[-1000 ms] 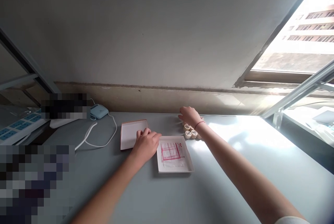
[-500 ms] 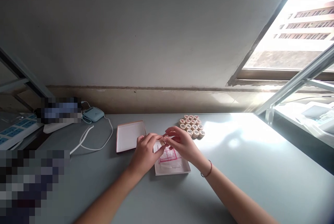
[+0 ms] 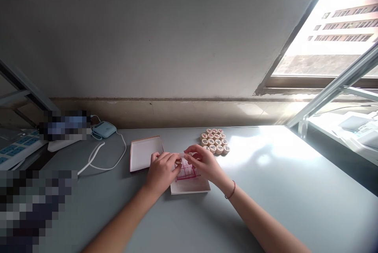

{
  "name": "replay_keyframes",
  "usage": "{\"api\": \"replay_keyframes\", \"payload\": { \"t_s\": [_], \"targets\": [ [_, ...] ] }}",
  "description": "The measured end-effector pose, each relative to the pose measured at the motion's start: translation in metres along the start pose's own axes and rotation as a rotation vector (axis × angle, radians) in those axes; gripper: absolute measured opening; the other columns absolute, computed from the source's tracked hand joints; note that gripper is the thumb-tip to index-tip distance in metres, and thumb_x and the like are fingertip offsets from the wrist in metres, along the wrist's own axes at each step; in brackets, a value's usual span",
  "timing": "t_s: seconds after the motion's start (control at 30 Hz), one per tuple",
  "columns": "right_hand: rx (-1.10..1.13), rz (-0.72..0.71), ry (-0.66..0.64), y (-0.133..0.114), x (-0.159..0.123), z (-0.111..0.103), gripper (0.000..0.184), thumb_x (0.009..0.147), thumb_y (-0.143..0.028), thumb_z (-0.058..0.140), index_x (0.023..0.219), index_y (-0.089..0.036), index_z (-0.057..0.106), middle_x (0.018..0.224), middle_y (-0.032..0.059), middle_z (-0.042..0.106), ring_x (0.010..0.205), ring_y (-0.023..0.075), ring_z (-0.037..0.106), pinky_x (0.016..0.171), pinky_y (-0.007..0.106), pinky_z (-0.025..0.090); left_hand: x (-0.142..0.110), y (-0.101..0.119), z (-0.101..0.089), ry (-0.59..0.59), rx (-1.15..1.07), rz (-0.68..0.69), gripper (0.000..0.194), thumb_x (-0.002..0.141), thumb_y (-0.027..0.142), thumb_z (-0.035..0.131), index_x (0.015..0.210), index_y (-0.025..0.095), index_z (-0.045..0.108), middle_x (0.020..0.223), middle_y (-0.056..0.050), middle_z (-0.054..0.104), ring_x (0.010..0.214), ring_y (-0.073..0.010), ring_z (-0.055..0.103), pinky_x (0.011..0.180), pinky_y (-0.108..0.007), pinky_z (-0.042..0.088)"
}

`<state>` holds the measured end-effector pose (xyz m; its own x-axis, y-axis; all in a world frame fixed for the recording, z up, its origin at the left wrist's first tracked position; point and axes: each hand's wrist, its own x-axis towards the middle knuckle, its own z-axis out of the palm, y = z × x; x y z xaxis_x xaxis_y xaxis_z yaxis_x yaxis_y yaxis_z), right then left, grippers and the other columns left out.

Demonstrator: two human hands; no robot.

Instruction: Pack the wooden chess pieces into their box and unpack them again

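Observation:
A shallow white box lies on the grey table, with a folded clear sheet printed with a red grid inside it. My left hand rests at the box's left edge, fingers curled toward a small round wooden piece. My right hand hovers over the box's far side, its fingertips pinching at the sheet's upper edge. The two hands almost meet above the sheet. A cluster of several round wooden chess pieces sits just beyond my right hand.
The box's lid, white inside with a reddish rim, lies left of the box. A light blue device with a white cable sits at the back left by a power strip. A window frame rises at the right.
My right hand left the cluster of pieces and came back over the box to meet my left hand. A wooden piece now sits between the fingertips. The view shifted slightly.

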<state>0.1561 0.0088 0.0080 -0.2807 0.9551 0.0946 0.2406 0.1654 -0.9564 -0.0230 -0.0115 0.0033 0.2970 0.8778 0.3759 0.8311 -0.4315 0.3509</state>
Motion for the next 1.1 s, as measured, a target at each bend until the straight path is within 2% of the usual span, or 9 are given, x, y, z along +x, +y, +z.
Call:
{"api": "replay_keyframes", "payload": {
  "t_s": [0.17,0.23,0.37,0.47,0.57,0.77,0.87,1.0,1.1],
  "targets": [
    [-0.128,-0.031,0.027,0.001,-0.001,0.0,0.014,0.083,-0.033,0.057,0.09,-0.02,0.059,0.088,0.0024,0.06,0.066,0.0114,0.057,0.056,0.024,0.048,0.002,-0.001,0.001,-0.024,0.096,-0.02,0.009,0.082,0.018,0.057,0.079,0.024,0.064,0.105,0.001,0.07,0.098,-0.0191,0.058,0.08,-0.035,0.033],
    [-0.194,-0.093,0.013,0.003,-0.002,0.001,0.01,0.081,-0.023,0.056,0.089,-0.02,0.06,0.096,0.0038,0.058,0.074,0.0126,0.06,0.063,0.025,0.051,0.002,-0.002,0.001,-0.018,0.138,-0.055,0.011,0.079,0.023,0.061,0.089,0.026,0.066,0.112,0.0,0.068,0.103,-0.0226,0.055,0.081,-0.037,0.035],
    [-0.324,-0.215,-0.012,0.004,-0.004,0.008,0.025,0.079,-0.012,0.051,0.099,-0.022,0.062,0.101,0.0051,0.059,0.078,0.013,0.06,0.068,0.026,0.052,0.002,-0.003,0.001,-0.072,0.175,-0.129,0.032,0.08,0.029,0.059,0.112,0.027,0.063,0.112,-0.003,0.068,0.106,-0.0261,0.053,0.082,-0.041,0.037],
    [-0.423,-0.235,0.007,0.005,-0.005,0.014,0.028,0.079,-0.009,0.051,0.102,-0.023,0.06,0.094,0.0037,0.063,0.075,0.0137,0.06,0.067,0.027,0.051,0.002,-0.003,-0.003,-0.125,0.168,-0.143,0.036,0.082,0.027,0.054,0.117,0.027,0.061,0.112,-0.003,0.069,0.107,-0.0261,0.053,0.083,-0.041,0.037],
    [-0.482,-0.224,0.016,0.005,-0.004,0.018,0.024,0.079,-0.01,0.056,0.099,-0.023,0.061,0.092,0.0026,0.067,0.08,0.0157,0.062,0.072,0.028,0.05,0.002,-0.003,-0.009,-0.163,0.144,-0.149,0.044,0.079,0.027,0.054,0.123,0.025,0.057,0.118,-0.005,0.066,0.11,-0.0279,0.05,0.086,-0.044,0.036],
    [-0.584,-0.303,-0.07,0.004,-0.001,0.024,0.012,0.084,-0.014,0.058,0.089,-0.024,0.064,0.099,0.0031,0.067,0.088,0.0171,0.062,0.082,0.03,0.046,0.001,-0.005,-0.015,-0.193,0.094,-0.121,0.051,0.074,0.021,0.054,0.125,0.024,0.056,0.116,-0.008,0.067,0.106,-0.0305,0.051,0.084,-0.045,0.037],
    [-0.69,-0.309,-0.074,0.003,-0.001,0.025,0.013,0.084,-0.014,0.059,0.088,-0.024,0.066,0.098,0.0041,0.063,0.083,0.0159,0.06,0.078,0.028,0.045,0.0,-0.005,-0.012,-0.171,0.08,-0.091,0.052,0.072,0.018,0.054,0.124,0.025,0.056,0.114,-0.008,0.067,0.106,-0.0302,0.051,0.083,-0.044,0.037],
    [-0.823,-0.273,-0.093,-0.001,-0.002,0.027,0.014,0.085,-0.012,0.057,0.091,-0.022,0.065,0.084,0.0032,0.061,0.074,0.0154,0.058,0.069,0.025,0.042,-0.001,-0.002,-0.009,-0.172,0.076,-0.069,0.051,0.072,0.017,0.056,0.122,0.026,0.057,0.111,-0.007,0.068,0.105,-0.0291,0.052,0.081,-0.041,0.038],
    [-0.831,-0.262,-0.108,-0.006,-0.003,0.025,0.018,0.084,-0.009,0.055,0.094,-0.022,0.064,0.081,0.0027,0.062,0.072,0.0155,0.058,0.064,0.024,0.039,-0.001,0.001,-0.009,-0.177,0.093,-0.075,0.045,0.074,0.018,0.057,0.118,0.028,0.059,0.108,-0.006,0.068,0.103,-0.028,0.052,0.079,-0.04,0.038]
  ]
}}
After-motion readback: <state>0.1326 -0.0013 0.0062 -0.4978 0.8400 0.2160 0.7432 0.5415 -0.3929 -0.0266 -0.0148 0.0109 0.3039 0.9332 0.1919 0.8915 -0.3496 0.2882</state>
